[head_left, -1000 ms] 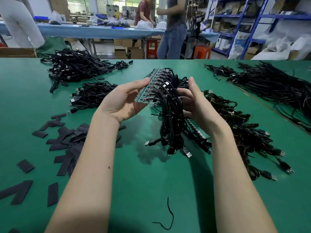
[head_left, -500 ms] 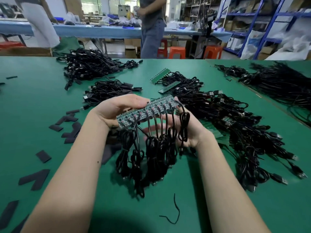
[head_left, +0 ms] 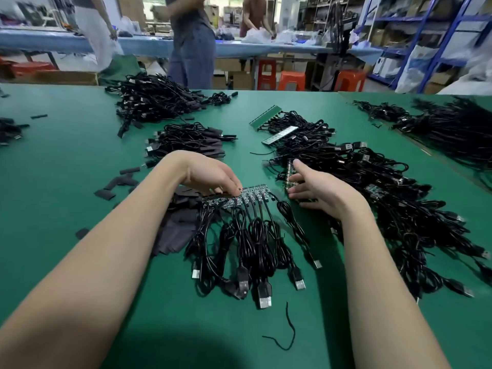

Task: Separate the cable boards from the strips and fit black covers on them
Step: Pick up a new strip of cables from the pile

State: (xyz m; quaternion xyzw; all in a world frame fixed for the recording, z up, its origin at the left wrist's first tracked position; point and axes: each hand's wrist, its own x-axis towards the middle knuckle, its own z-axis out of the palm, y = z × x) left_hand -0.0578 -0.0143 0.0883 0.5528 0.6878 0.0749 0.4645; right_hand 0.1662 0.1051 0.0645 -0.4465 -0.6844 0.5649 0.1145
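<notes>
- Head view: a strip of cable boards (head_left: 234, 197) lies flat on the green table (head_left: 66, 166) at centre, its black cables (head_left: 253, 251) fanning toward 6 o'clock.
- The left hand (head_left: 210, 174) has its curled fingertips pressing down on the strip's left half.
- The right hand (head_left: 316, 187), at 3 o'clock of the strip, has loosely spread fingers and grips nothing.
- Black covers (head_left: 175, 230) lie at 9 o'clock, partly under the strip; more strips (head_left: 266, 117) sit at 12 o'clock.
</notes>
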